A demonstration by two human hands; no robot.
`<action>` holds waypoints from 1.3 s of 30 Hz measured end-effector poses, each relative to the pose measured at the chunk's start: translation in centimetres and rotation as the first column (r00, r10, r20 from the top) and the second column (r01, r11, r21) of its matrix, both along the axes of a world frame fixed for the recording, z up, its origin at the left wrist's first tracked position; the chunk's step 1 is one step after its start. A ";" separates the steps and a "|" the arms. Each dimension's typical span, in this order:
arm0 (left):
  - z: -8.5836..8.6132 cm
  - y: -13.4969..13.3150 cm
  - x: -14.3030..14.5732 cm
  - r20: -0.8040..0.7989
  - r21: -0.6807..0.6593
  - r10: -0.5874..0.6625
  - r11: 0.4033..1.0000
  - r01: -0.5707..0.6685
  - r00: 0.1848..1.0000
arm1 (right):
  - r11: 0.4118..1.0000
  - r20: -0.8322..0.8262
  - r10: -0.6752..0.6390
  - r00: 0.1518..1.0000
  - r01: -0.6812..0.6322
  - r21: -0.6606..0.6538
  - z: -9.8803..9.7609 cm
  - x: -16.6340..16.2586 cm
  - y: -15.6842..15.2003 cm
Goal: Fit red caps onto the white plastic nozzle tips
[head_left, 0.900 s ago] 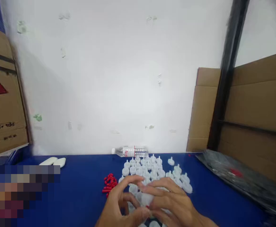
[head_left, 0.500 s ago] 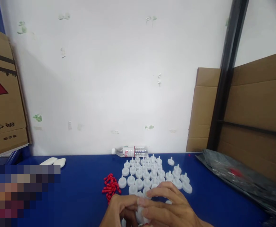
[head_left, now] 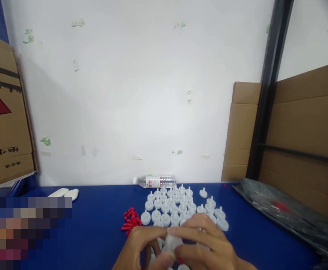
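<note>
At the bottom centre, my left hand (head_left: 141, 243) curls its fingers and thumb around a translucent white nozzle cap (head_left: 172, 242). The fingers of my right hand (head_left: 211, 242) close on the same cap from the other side. A bit of red (head_left: 180, 260) shows under my right fingertips; whether it is held cannot be made out. Just beyond my hands stand many white nozzle caps (head_left: 165, 219), mostly spout up, in a loose cluster. A pile of small red tips (head_left: 132, 219) lies left of them. More white caps are partly hidden beneath my hands.
A clear plastic bottle (head_left: 161, 181) lies against the white wall at the back of the blue table (head_left: 96, 225). Two white rounded objects (head_left: 72, 194) rest at left. Dark plastic bags (head_left: 282, 210) and cardboard (head_left: 304, 123) stand at right; a carton (head_left: 6, 112) is at left.
My fingers have shifted around the white cap, and my left thumb now shows lower, beneath it. A bit of red is plainer under the right fingers. The view tilts slightly upward.
</note>
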State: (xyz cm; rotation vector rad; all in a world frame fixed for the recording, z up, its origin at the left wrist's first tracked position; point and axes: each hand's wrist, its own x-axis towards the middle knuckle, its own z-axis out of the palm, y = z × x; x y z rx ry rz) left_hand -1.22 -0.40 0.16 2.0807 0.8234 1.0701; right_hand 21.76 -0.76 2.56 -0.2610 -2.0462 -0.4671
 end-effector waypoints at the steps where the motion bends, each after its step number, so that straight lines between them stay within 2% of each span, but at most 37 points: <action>1: 0.2 0.2 -0.5 0.008 0.124 0.082 0.989 -0.083 0.997 | 0.999 -0.026 -0.040 0.999 0.039 -0.029 0.4 0.5 0.2; 2: 0.5 0.6 -1.1 0.000 0.227 0.152 0.963 -0.148 0.988 | 0.993 -0.060 -0.098 0.993 0.094 -0.070 0.7 1.1 0.5; 4: 1.2 1.8 -2.3 -0.097 0.379 0.234 0.907 -0.181 0.967 | 0.948 -0.115 -0.276 0.954 0.250 -0.199 1.1 2.6 1.8; 5: 1.5 2.4 -3.0 -0.153 0.461 0.259 0.872 -0.162 0.954 | 0.904 -0.108 -0.363 0.925 0.322 -0.281 1.2 3.5 2.7; 6: 1.8 3.0 -3.5 -0.202 0.531 0.269 0.838 -0.125 0.942 | 0.828 -0.062 -0.463 0.884 0.407 -0.385 1.1 4.4 3.7; 8: 2.2 3.8 -4.4 -0.243 0.545 0.340 0.823 -0.162 0.909 | 0.751 -0.005 -0.536 0.844 0.474 -0.460 0.8 6.3 5.7; 11: 2.3 4.0 -4.8 -0.315 0.480 0.364 0.858 -0.184 0.877 | 0.666 0.073 -0.586 0.807 0.531 -0.523 -0.2 8.4 8.0; 15: 2.1 3.2 -4.5 -0.415 0.478 0.248 0.878 -0.023 0.875 | 0.585 0.155 -0.614 0.774 0.578 -0.569 -1.2 9.4 9.3; 18: 2.0 2.9 -4.6 -0.457 0.495 0.214 0.868 0.047 0.863 | 0.547 0.198 -0.622 0.757 0.602 -0.582 -1.3 9.5 9.3; 25: 1.4 3.1 -5.4 -0.503 0.453 0.191 0.889 0.069 0.843 | 0.488 0.285 -0.616 0.734 0.640 -0.593 -1.7 9.6 9.4; 32: 1.1 3.2 -5.4 -0.572 0.395 0.186 0.916 0.070 0.799 | 0.481 0.250 -0.666 0.703 0.661 -0.576 -1.6 10.3 9.6; 36: 1.6 3.4 -5.2 -0.647 0.346 0.128 0.927 0.141 0.752 | 0.456 0.264 -0.677 0.687 0.673 -0.583 -1.9 10.7 9.7; 39: 1.8 3.6 -5.1 -0.646 0.351 0.101 0.920 0.177 0.757 | 0.444 0.300 -0.649 0.699 0.669 -0.596 -2.5 10.6 9.8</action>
